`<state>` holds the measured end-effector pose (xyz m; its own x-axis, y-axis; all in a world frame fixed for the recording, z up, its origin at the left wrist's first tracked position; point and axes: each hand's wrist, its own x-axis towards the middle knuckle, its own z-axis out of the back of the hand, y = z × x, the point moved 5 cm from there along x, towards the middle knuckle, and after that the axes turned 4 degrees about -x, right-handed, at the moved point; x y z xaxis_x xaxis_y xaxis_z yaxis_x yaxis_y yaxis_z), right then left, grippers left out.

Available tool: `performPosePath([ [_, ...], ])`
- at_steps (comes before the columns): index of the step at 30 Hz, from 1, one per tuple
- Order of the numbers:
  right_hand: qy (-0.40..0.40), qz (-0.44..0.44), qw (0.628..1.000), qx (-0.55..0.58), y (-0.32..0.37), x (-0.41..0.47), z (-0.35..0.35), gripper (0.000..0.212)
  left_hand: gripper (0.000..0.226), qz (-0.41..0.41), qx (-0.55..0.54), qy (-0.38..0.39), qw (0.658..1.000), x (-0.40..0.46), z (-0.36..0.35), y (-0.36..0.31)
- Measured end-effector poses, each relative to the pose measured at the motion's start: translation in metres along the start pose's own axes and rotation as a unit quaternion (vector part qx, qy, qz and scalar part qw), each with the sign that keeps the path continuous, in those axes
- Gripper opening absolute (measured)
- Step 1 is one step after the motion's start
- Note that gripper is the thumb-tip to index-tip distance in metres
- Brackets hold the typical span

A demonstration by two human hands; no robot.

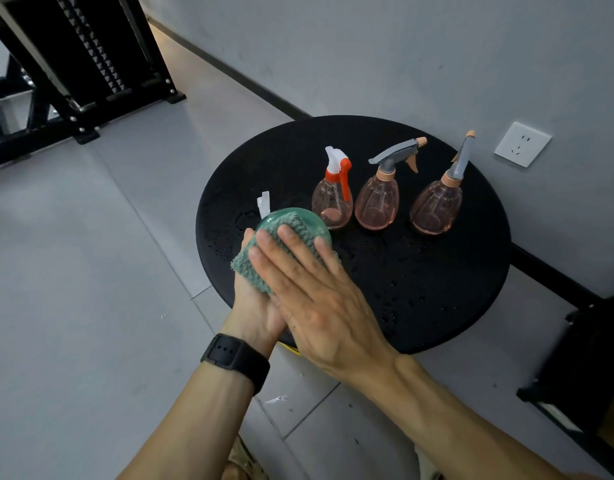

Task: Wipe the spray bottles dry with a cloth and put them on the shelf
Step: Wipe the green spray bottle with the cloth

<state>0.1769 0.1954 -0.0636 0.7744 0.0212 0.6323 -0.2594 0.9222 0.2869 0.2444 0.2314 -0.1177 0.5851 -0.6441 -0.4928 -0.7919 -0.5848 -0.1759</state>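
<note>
Over the near-left edge of the round black tabletop, at about eight o'clock on it, the left hand holds a green spray bottle from below, its thumb showing on the bottle's left side; its other fingers are hidden, so I cannot tell just how they lie. The bottle is tipped away from the person, with its white spray head pointing toward eleven o'clock. The right hand lies flat over a teal cloth, its fingers straight and spread, pressing the cloth against the bottle's rounded body. Whether the green bottle holds liquid cannot be told. Three pink clear spray bottles stand upright in a row across the middle of the tabletop, from ten toward two o'clock: one with an orange-and-white trigger head, then two with grey-and-tan trigger heads. Their bodies look see-through with no plain liquid level. Water droplets speckle the tabletop around five o'clock. A black watch sits on the left wrist. A white wall socket is at two o'clock, and a black shelf frame stands far off at eleven o'clock.
</note>
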Motion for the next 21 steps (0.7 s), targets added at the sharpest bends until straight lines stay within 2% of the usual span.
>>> performPosePath([
  [2,0.002,-0.009,1.000,0.012,-0.002,0.001,0.002,0.049,0.058,-0.021,0.031,0.003,0.999,0.003,0.000,-0.003],
  [6,0.016,-0.014,0.998,-0.066,-0.008,0.000,0.007,0.051,0.074,-0.024,0.053,0.048,0.997,-0.003,-0.015,0.005],
  [10,-0.009,-0.052,0.998,-0.035,-0.017,0.002,0.012,0.051,0.073,-0.010,0.059,0.071,0.996,0.000,-0.017,0.009],
  [14,-0.023,-0.098,0.995,0.002,-0.026,0.002,0.018,0.053,0.071,-0.019,0.073,0.054,0.996,-0.003,-0.017,0.011],
  [18,-0.048,-0.075,0.994,0.062,-0.016,0.002,0.011,0.054,0.078,-0.050,0.070,0.061,0.994,-0.004,-0.019,0.008],
  [21,-0.014,-0.047,0.998,0.047,-0.010,-0.006,0.002,0.055,0.081,-0.075,0.074,0.046,0.993,-0.005,-0.018,-0.001],
])
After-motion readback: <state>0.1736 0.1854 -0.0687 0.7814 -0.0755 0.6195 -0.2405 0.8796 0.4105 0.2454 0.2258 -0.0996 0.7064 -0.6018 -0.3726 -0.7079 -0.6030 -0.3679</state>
